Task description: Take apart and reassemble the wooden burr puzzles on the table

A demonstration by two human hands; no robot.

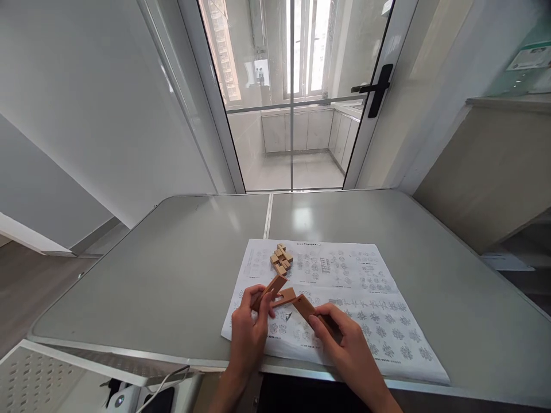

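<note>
My left hand is closed around a flat brown wooden puzzle piece, tilted up to the right. Just behind its fingers is another wooden piece with a hole; whether that one is held or rests on the paper I cannot tell. Between thumb and fingers my right hand grips a long wooden piece, whose upper end comes close to the holed piece. Beyond both hands, an interlocked cluster of lighter wooden blocks sits on a printed instruction sheet.
The sheet, creased and covered in small line diagrams, lies on a grey table. A glass door with a black handle stands past the far edge. At the lower left are a perforated white panel and a cable.
</note>
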